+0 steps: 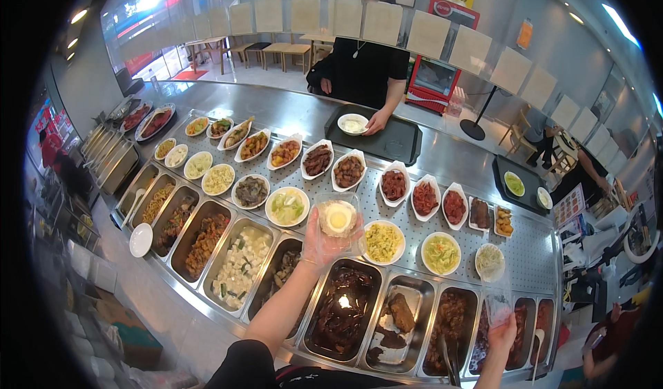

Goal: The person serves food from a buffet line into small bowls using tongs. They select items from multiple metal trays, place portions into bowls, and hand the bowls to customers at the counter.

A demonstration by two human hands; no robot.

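My left hand point(331, 236), in a clear plastic glove, holds up a clear plastic container point(344, 197) over the counter. Inside it lies a halved egg point(337, 219) in a brown coating, cut face up. At the lower right, my right hand point(501, 332) has its fingers on a clear plastic lid or box point(497, 298), above the steel food pans. Near my left hand stand a white bowl of lettuce point(287, 207) and a bowl of yellow scrambled egg point(383, 241). Under my left forearm is a pan of dark sauce point(344, 306).
Across the counter point(450, 148) a person in black touches a white bowl point(354, 124) on a dark tray point(409, 143). Boat-shaped dishes of meat point(349, 170) line the perforated shelf. Tongs point(449, 360) rest in a pan. A hanging row of blank cards point(383, 22) crosses above the counter.
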